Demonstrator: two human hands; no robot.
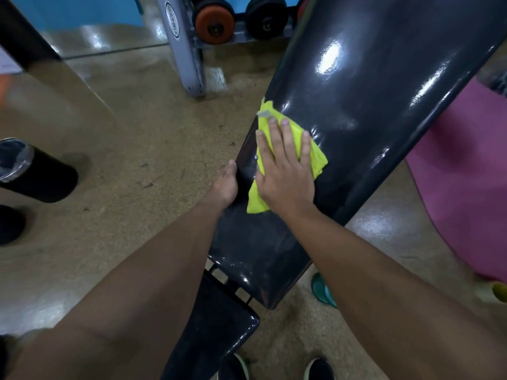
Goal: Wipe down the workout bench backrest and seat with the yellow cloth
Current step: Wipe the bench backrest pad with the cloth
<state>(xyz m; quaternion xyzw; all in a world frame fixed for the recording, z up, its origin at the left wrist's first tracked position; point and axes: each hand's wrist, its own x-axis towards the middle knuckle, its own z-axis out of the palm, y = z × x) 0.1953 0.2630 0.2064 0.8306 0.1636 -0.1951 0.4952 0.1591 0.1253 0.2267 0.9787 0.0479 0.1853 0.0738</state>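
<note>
Speckled tan gym floor (137,133); right hand (285,171) fingers flat, pressing crumpled yellow cloth (315,157) onto glossy black padded backrest (370,91); left hand (226,185) gripping backrest's left edge.

Speckled tan gym floor (142,138) with glare; dumbbell rack (236,20) against blue wall (68,9) at twelve o'clock, pink mat (466,174) at three o'clock.
</note>
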